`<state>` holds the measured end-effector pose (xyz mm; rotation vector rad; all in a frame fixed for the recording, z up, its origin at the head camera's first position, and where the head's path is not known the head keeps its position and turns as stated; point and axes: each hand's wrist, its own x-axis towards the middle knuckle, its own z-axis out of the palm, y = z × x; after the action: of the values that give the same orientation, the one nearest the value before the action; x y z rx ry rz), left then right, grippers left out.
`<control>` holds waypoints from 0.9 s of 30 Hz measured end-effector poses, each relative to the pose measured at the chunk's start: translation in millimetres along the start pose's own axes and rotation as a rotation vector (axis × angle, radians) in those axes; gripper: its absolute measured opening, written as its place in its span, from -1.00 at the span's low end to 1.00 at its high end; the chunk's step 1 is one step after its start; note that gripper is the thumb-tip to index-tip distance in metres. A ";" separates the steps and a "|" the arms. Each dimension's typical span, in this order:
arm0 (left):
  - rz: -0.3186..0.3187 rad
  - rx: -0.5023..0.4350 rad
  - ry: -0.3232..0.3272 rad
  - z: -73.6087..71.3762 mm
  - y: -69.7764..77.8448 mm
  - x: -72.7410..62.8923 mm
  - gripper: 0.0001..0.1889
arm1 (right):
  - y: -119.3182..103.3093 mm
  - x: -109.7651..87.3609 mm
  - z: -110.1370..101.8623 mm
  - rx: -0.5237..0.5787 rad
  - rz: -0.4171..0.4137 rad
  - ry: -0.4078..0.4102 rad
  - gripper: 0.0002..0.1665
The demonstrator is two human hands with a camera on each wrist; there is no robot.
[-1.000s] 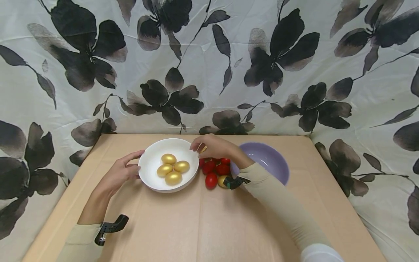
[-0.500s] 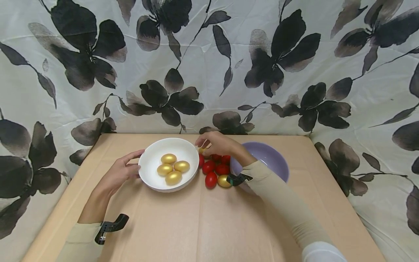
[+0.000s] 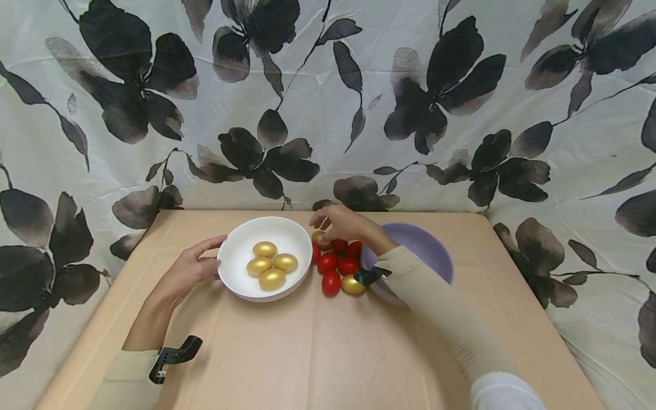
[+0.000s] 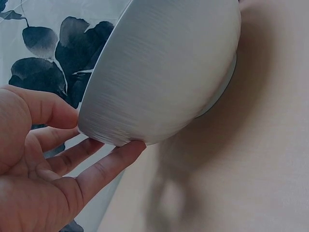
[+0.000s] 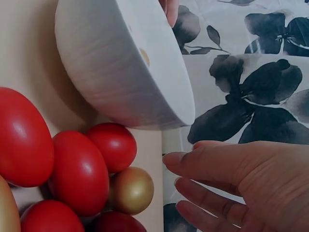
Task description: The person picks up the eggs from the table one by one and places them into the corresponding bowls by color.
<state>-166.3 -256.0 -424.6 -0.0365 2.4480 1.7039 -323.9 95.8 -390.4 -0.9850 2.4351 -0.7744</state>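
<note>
My left hand [image 3: 192,266] holds the side of a white bowl [image 3: 243,287] standing on the table. In the left wrist view its fingertips [image 4: 133,147] lie on the bowl's outer wall, right by the rim. Inside the bowl sit several shiny gold eggs [image 3: 271,279]. On the right, my right hand [image 3: 345,225] hovers with loose fingers over a gold egg [image 3: 320,238] at the far end of a group of red eggs [image 3: 331,282]. The right wrist view shows these fingers empty and apart from that small gold egg [image 5: 133,191]. Another gold egg [image 3: 352,285] lies at the group's near side.
A purple bowl [image 3: 433,250] stands behind my right forearm, partly hidden by it. The wooden table [image 3: 266,353] ends at a wall of flower-patterned cloth [image 3: 348,102]. Both wrists carry black camera mounts [image 3: 174,359].
My right hand has moved from the white bowl's rim rightward to the red eggs and let go of a gold egg there. The left hand and white bowl have stayed put.
</note>
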 end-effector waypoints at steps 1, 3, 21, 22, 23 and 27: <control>0.001 -0.002 -0.004 -0.6 -0.2 -0.5 -0.32 | 0.5 0.8 0.8 -0.004 0.003 0.000 -0.52; 0.002 -0.007 -0.010 -1.6 -0.4 -1.4 -0.32 | 1.4 1.8 2.0 -0.006 0.009 -0.003 -0.52; 0.019 -0.030 -0.049 -12.7 -2.7 -9.1 -0.32 | -4.6 4.7 16.3 -0.042 0.122 -0.048 -0.42; 0.023 -0.035 -0.053 -13.4 -2.7 -9.6 -0.32 | -5.2 5.0 17.4 -0.051 0.129 -0.048 -0.42; 0.027 -0.038 -0.056 -14.0 -2.7 -10.1 -0.32 | -5.5 5.5 18.7 -0.060 0.137 -0.048 -0.41; 0.034 -0.036 -0.066 -15.8 -2.8 -12.1 -0.32 | -6.7 7.2 24.2 -0.119 0.155 -0.046 -0.43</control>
<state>-155.8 -272.6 -420.1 0.0566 2.3842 1.7347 -312.2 78.3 -405.9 -0.8335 2.5063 -0.5542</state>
